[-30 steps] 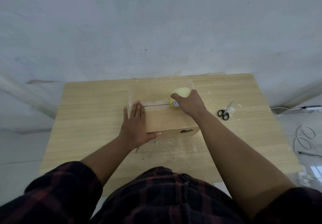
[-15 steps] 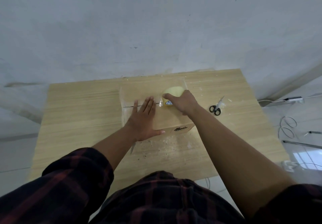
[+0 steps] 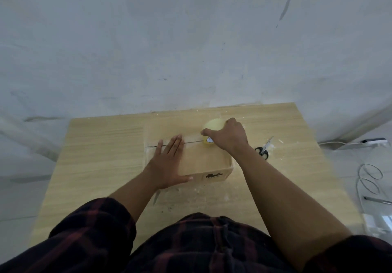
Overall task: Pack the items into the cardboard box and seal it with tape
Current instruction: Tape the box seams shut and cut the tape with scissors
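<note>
A pale wood-grain table (image 3: 101, 149) stands with its far edge against a grey-white wall (image 3: 191, 39) marked with scuffs and a dark streak high on the right. White crumbs and dust speckle the tabletop, thickest just in front of the cardboard box (image 3: 203, 162) and around the scissors (image 3: 263, 150), which lie with black handles toward the person, just right of the right wrist. The box sits mid-table, flaps closed, with a dark seam (image 3: 193, 142) running left to right across its top and a small black print on its near face. The left hand (image 3: 167, 164) lies flat on the left part of the lid, fingers straight and laid across the seam, thumb along the near edge; its grip holds nothing. The right hand (image 3: 230, 137) has its grip curled over a yellowish tape roll (image 3: 213, 124) standing on the box top toward the right end of the seam. Beyond the table's right side a white power strip (image 3: 373, 141) lies by the wall and a white cable (image 3: 369, 179) loops over the pale floor. Dark red-checked sleeves (image 3: 95, 230) fill the bottom of the view
</note>
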{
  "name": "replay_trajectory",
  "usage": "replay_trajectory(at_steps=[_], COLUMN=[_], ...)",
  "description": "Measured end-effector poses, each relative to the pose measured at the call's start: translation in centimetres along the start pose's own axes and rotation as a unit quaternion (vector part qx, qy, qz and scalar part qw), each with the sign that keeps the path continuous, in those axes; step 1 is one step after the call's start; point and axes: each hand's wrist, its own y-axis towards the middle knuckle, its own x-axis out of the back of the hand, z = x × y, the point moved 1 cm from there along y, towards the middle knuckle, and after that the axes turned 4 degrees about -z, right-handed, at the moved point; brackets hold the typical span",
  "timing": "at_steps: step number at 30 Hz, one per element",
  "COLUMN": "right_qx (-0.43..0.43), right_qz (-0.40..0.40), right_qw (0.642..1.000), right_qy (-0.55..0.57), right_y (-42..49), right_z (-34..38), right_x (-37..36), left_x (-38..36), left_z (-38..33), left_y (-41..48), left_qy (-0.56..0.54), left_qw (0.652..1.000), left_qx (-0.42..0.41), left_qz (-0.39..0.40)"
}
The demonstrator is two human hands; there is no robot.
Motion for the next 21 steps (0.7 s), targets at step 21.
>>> replay_trajectory(at_steps=[21], right_qx=[-0.019], right_qz=[0.092], right_qw=[0.986], right_qy=[0.141], right_y=[1.3], right_z=[-1.5], right_x=[1.3], left_x=[0.1], left_z=[-2.4], left_y=[1.0], left_qy=[0.007], left_qw=[1.0], left_qx=[0.017], left_qz=[0.01])
